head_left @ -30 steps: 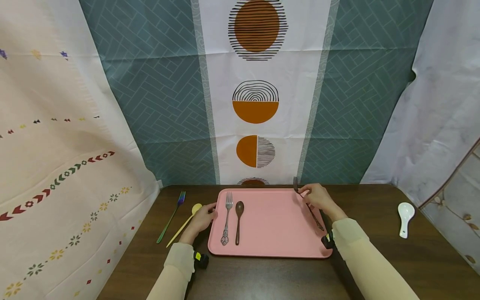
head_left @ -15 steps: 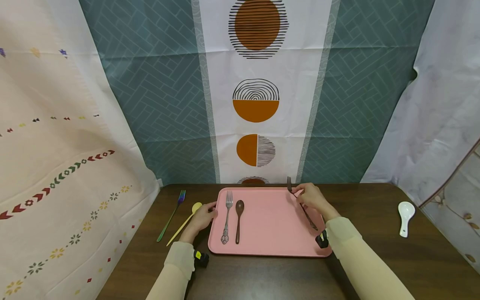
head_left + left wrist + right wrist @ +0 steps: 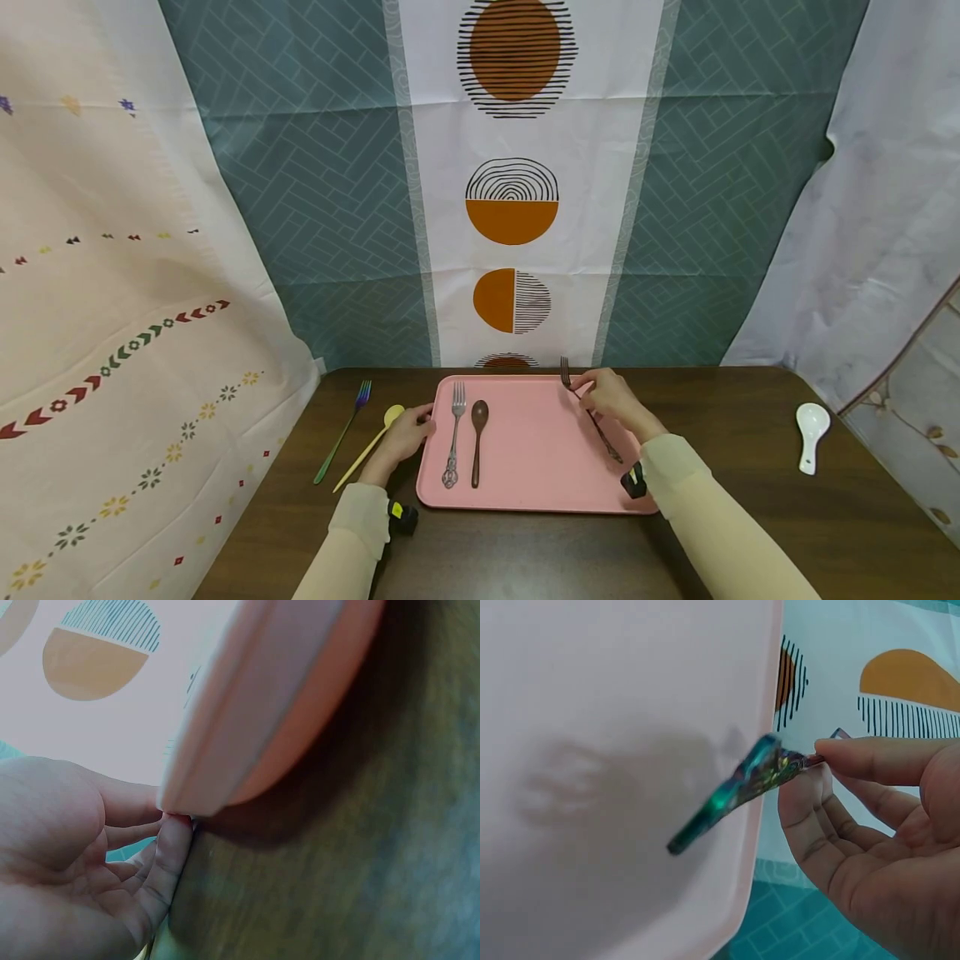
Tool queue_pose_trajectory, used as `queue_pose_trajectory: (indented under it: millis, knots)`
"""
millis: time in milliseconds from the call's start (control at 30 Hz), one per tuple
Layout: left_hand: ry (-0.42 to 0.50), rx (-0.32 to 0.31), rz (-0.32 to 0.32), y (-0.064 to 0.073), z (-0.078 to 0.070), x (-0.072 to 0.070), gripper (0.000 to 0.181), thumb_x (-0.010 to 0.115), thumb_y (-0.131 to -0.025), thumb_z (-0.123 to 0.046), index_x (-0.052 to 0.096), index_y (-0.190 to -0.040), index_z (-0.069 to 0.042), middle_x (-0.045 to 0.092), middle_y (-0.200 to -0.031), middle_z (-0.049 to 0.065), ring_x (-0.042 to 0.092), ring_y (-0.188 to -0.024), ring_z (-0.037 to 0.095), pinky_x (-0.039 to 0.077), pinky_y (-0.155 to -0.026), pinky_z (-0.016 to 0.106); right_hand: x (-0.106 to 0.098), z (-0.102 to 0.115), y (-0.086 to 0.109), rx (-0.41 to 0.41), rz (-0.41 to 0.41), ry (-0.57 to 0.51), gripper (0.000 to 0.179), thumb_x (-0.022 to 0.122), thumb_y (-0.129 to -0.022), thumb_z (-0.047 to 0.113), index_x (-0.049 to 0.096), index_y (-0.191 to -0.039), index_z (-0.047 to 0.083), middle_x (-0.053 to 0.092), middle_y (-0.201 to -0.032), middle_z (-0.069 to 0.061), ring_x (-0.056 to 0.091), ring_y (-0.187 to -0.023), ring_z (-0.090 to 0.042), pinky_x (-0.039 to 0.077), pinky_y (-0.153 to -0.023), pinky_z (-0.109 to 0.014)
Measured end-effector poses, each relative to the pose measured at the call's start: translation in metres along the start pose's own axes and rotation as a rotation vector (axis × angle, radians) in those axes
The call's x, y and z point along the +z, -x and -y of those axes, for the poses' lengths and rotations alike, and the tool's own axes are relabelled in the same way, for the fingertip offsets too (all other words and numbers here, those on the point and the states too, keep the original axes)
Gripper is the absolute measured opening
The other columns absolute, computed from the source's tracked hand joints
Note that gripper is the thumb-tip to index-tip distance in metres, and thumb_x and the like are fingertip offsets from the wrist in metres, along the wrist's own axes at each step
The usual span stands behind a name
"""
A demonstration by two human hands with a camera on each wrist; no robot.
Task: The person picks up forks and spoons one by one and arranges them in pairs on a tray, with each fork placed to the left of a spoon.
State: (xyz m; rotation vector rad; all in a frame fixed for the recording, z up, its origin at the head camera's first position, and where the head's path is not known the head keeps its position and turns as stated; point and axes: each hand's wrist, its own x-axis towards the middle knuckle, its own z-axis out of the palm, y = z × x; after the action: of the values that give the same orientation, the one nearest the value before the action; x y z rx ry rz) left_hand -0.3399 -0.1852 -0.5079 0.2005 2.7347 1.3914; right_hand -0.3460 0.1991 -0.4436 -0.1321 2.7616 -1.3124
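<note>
A pink rectangular tray (image 3: pixel 532 467) lies on the table. At its left edge is my left hand (image 3: pixel 403 437), fingers gripping the rim; the left wrist view shows fingertips (image 3: pixel 176 829) right under the tray's side. Over the tray's right part, my right hand (image 3: pixel 613 402) pinches a dark fork (image 3: pixel 600 433) between thumb and fingers. Its tines point to the back and its ornate handle slants toward the front right. In the right wrist view the fork's handle (image 3: pixel 720 799) has a green and purple sheen. A silver fork (image 3: pixel 453 442) and a brown spoon (image 3: pixel 477 442) lie side by side on the tray's left part.
Left of the tray, a rainbow-green fork (image 3: pixel 343 437) and a yellow spoon (image 3: pixel 393 415) lie on the brown table (image 3: pixel 540 558). A white soup spoon (image 3: pixel 811 429) is at the far right. Patterned cloths (image 3: pixel 330 208) hang behind and at the sides.
My right hand has moved left over the tray, carrying the dark fork with it. The left hand and the tray have stayed in place.
</note>
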Motion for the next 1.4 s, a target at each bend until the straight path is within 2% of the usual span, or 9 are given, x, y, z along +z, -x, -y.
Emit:
queue_pose_trajectory:
  millis: [267,567,733,867,1000,1233,1400]
  knots:
    - [-0.001,-0.002,0.009,0.000,0.000,0.000,0.046,0.053,-0.104,-0.005,0.051,-0.148,0.009,0.059,-0.105,0.012,0.056,-0.083,0.019,0.046,-0.076,0.033,0.011,0.007,-0.001,-0.025,0.041,-0.083,0.039,0.062,-0.083,-0.009,0.069,-0.121,-0.008,0.067,-0.082,-0.013,0.060,-0.061,-0.019,0.057,-0.060,-0.037]
    - [-0.003,0.002,0.007,0.000,-0.001,-0.001,0.046,0.053,-0.104,-0.005,0.051,-0.148,0.009,0.060,-0.104,0.012,0.055,-0.078,0.018,0.046,-0.075,0.032,0.023,0.011,-0.004,-0.021,0.092,-0.119,0.043,0.058,-0.085,-0.010,0.067,-0.127,-0.008,0.068,-0.087,-0.018,0.053,-0.060,-0.019,0.057,-0.063,-0.043]
    - [-0.009,-0.002,0.007,0.000,0.000,0.000,0.046,0.054,-0.104,-0.005,0.051,-0.148,0.009,0.060,-0.105,0.012,0.055,-0.080,0.019,0.045,-0.075,0.033,0.031,0.014,-0.005,-0.013,0.082,-0.079,0.041,0.059,-0.086,-0.010,0.069,-0.126,-0.005,0.070,-0.094,-0.020,0.055,-0.061,-0.020,0.057,-0.063,-0.041]
    - [-0.007,-0.011,0.005,0.001,0.001,0.000,0.046,0.054,-0.104,-0.005,0.051,-0.148,0.008,0.059,-0.105,0.012,0.057,-0.083,0.020,0.048,-0.076,0.033,0.039,0.016,-0.006,-0.018,0.090,-0.015,0.041,0.060,-0.085,-0.010,0.072,-0.123,-0.003,0.071,-0.094,-0.017,0.055,-0.060,-0.018,0.053,-0.059,-0.034]
    - [-0.011,-0.009,-0.003,0.001,0.000,-0.001,0.046,0.054,-0.104,-0.005,0.051,-0.148,0.009,0.059,-0.105,0.012,0.058,-0.086,0.020,0.051,-0.077,0.034,0.047,0.019,-0.009,-0.011,0.100,0.007,0.039,0.062,-0.084,-0.011,0.073,-0.121,-0.002,0.071,-0.086,-0.013,0.052,-0.056,-0.015,0.046,-0.054,-0.028]
    - [-0.004,-0.018,0.007,0.001,0.000,-0.001,0.047,0.054,-0.104,-0.006,0.051,-0.148,0.008,0.058,-0.105,0.012,0.057,-0.085,0.020,0.049,-0.077,0.034,0.055,0.021,-0.014,0.005,0.093,0.020,0.040,0.064,-0.082,-0.012,0.074,-0.119,-0.002,0.069,-0.074,-0.010,0.049,-0.053,-0.013,0.041,-0.052,-0.026]
    - [-0.004,-0.023,0.005,0.001,-0.001,-0.001,0.047,0.054,-0.104,-0.006,0.051,-0.149,0.007,0.058,-0.103,0.011,0.057,-0.084,0.019,0.048,-0.076,0.033,0.061,0.020,-0.017,-0.038,0.074,0.058,0.039,0.064,-0.079,-0.013,0.075,-0.115,-0.003,0.059,-0.066,-0.001,0.043,-0.052,-0.010,0.037,-0.051,-0.024]
